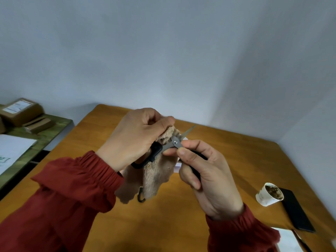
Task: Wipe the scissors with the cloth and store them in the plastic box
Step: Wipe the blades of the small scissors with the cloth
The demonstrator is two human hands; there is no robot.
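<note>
— What does the person wear on the arms?
— Long sleeves of rust-red cloth; the left sleeve [63, 200] and the right sleeve [254, 239] match.
— How do they end?
— Each is gathered at the wrist into a shirred elastic band of fine, close pleats. The left cuff [103, 166] shows it best, the right cuff [234, 221] less. Behind each band a small ruffle flares, and the fabric billows in loose, soft folds.
— And past the cuffs?
— The left hand [132, 139] and right hand [207, 177] are bare. The right thumbnail is cut short.
</note>
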